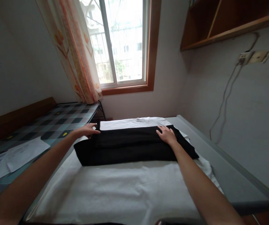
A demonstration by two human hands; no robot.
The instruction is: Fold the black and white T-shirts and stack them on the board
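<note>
A folded black cloth [134,150], perhaps a garment, lies crosswise on a white cloth [125,190] spread over the table. At its far left corner my left hand [89,129] is closed, thumb against fingers, on the black edge, which stands up a little there. Toward the right end, my right hand [166,134] rests flat on the black cloth with the fingers spread. The right end of the black cloth slants off past my right wrist. White fabric also shows beyond its far edge.
A bed with a checked cover [71,115] stands on the left, with paper sheets [24,153] on it. The grey table edge [218,153] runs along the right wall. Ahead are a window [125,47] and a curtain [71,47]; a wooden shelf [230,29] hangs upper right.
</note>
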